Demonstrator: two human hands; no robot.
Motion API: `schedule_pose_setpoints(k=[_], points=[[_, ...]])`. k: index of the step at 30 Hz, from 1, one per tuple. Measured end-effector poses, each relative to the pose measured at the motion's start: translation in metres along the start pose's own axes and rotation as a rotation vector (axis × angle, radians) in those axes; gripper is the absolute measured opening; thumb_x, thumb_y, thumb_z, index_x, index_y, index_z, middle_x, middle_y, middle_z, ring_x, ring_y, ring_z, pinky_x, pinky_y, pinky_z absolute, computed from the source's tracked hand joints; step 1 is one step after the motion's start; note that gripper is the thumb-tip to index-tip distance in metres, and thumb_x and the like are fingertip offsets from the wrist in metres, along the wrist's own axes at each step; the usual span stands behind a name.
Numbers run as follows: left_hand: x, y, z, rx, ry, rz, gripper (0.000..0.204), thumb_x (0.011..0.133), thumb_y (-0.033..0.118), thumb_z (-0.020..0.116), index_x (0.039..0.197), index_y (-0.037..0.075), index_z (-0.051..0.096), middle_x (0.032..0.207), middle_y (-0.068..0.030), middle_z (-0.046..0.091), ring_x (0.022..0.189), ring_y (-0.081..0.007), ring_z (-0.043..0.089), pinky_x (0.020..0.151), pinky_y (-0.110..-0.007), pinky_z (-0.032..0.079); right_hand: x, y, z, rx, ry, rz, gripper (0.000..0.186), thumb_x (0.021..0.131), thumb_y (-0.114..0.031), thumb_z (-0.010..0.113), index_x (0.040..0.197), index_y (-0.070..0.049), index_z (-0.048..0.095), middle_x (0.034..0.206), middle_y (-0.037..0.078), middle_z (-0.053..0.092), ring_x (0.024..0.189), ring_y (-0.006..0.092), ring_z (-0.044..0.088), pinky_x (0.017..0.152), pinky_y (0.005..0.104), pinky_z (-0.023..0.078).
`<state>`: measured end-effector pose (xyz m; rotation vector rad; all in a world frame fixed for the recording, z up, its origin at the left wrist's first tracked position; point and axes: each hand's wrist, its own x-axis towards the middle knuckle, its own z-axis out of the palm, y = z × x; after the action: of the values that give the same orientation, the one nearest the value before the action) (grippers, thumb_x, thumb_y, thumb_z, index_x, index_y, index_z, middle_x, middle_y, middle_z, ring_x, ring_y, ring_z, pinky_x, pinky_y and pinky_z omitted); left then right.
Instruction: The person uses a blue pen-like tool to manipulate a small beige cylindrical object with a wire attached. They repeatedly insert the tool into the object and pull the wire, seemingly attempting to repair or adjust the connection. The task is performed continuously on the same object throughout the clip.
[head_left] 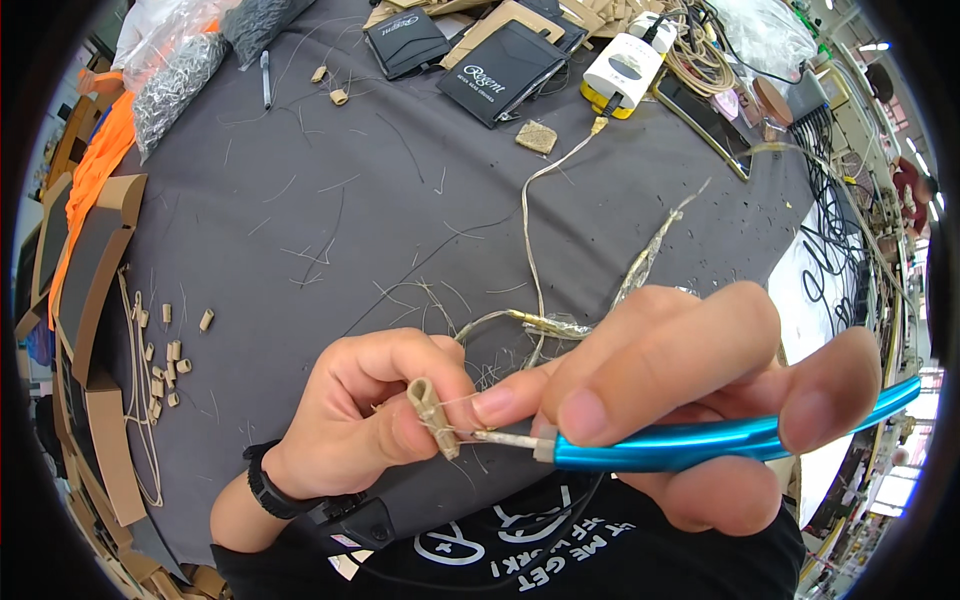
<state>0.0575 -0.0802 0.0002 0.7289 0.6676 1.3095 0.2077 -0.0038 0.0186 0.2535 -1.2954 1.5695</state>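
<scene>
My left hand [355, 400], with a black band on the wrist, pinches a small rolled tan loop piece [432, 415] that has loose thread on it. My right hand [665, 365] is closed around a shiny blue pen-like tool [660, 452] with a thin metal tip, which points left at the tan piece, very near or touching it. A fine thread runs between the two hands. Behind my hands lie a pale cord [533, 240] and a cord wrapped in clear film [640, 260].
Small tan rolled pieces [175, 350] lie at left by cardboard strips [100, 250]. An orange cloth [90, 170] and bagged metal parts [175, 95] sit back left. Black wallets [405, 40], a white adapter [620, 70], a phone [700, 125] and tangled cables [830, 250] lie behind and right.
</scene>
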Motion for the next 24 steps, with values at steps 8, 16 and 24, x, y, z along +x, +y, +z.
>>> schedule_pose_setpoints(k=[8, 16, 24], points=[[0.001, 0.0, 0.002, -0.012, 0.01, 0.045, 0.029, 0.074, 0.027, 0.061, 0.083, 0.001, 0.055, 0.069, -0.0033, 0.052, 0.061, -0.0063, 0.045, 0.056, -0.019, 0.035, 0.004, -0.008, 0.002, -0.087, 0.022, 0.057, 0.027, 0.078, -0.009, 0.046, 0.099, -0.012, 0.03, 0.085, 0.024, 0.046, 0.07, 0.0302, 0.052, 0.067, 0.0516, 0.046], [-0.001, 0.001, 0.001, 0.02, 0.021, 0.04, 0.023, 0.072, 0.02, 0.064, 0.082, 0.001, 0.056, 0.065, 0.0001, 0.047, 0.057, -0.0031, 0.039, 0.05, -0.017, 0.029, 0.005, -0.009, 0.001, -0.104, -0.006, 0.094, 0.024, 0.085, -0.023, 0.039, 0.105, -0.017, 0.027, 0.086, 0.019, 0.045, 0.068, 0.0274, 0.051, 0.068, 0.0525, 0.049], [-0.001, 0.002, 0.001, 0.017, 0.037, 0.027, 0.023, 0.072, 0.02, 0.064, 0.082, 0.001, 0.056, 0.066, -0.0002, 0.049, 0.056, -0.003, 0.039, 0.05, -0.017, 0.029, 0.002, -0.014, -0.011, -0.177, -0.112, 0.141, 0.025, 0.084, -0.025, 0.038, 0.105, -0.017, 0.027, 0.086, 0.019, 0.045, 0.069, 0.0253, 0.052, 0.068, 0.0498, 0.05]])
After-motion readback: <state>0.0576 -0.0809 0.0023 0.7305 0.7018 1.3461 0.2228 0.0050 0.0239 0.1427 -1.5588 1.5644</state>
